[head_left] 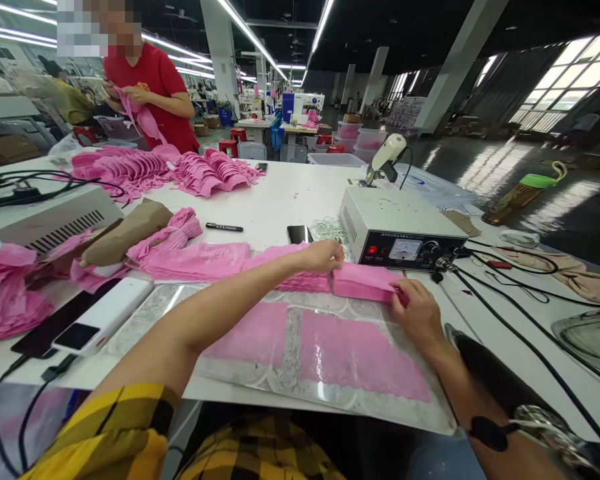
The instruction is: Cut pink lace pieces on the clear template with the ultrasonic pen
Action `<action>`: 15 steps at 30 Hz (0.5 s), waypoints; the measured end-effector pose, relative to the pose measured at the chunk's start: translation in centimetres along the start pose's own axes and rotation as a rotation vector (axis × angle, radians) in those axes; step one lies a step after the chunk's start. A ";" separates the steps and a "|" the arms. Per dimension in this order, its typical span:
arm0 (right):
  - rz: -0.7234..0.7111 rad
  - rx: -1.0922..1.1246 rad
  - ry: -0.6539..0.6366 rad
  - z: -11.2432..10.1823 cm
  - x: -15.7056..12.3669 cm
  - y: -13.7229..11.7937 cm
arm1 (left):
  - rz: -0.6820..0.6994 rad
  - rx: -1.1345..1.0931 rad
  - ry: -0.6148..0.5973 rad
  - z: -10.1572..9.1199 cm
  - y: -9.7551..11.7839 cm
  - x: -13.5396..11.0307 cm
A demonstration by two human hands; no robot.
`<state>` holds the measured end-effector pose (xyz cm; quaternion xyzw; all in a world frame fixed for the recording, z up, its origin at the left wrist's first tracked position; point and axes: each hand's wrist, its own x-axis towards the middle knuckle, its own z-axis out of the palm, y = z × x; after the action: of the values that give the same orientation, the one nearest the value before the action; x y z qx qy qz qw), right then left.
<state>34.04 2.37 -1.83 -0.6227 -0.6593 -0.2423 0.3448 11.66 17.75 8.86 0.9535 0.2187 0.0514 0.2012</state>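
Observation:
A stack of smooth pink fabric pieces (pixel 363 288) lies in front of the grey control box. My left hand (pixel 325 257) reaches across to its far left corner, fingers closed at the top piece; a tiny orange thing shows by the fingertips. At the near right corner, my right hand (pixel 416 308) pinches the edge of the top pink piece, which is slightly raised. Left of this stack are more layered pink pieces (pixel 195 260). Nearer me is a clear plastic-covered board (pixel 293 347) with flat pink pieces (pixel 360 353) on it.
The control box (pixel 405 227) carries a gauge; black cables (pixel 530 310) run rightward from it. A phone (pixel 299 234), a marker (pixel 224 227) and a white power bank (pixel 103 317) lie on the table. Opposite stands a person in a red shirt (pixel 153 93), handling pink fabric behind several pink piles (pixel 125 170).

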 end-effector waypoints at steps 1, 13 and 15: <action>-0.020 0.018 -0.013 -0.8 -0.5 -0.5 | 0.016 -0.016 -0.009 -0.1 0.1 -0.6; -0.399 0.220 -0.167 -7.5 -5.4 -5.6 | 0.160 -0.150 -0.217 4.1 2.4 -10.4; -0.397 0.245 -0.185 -7.9 -5.6 -5.6 | 0.171 -0.154 -0.220 4.7 2.9 -11.0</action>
<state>29.67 -7.82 -0.38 -0.4542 -0.8218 -0.1655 0.3016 3.80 8.85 5.65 0.9502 0.1089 -0.0200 0.2914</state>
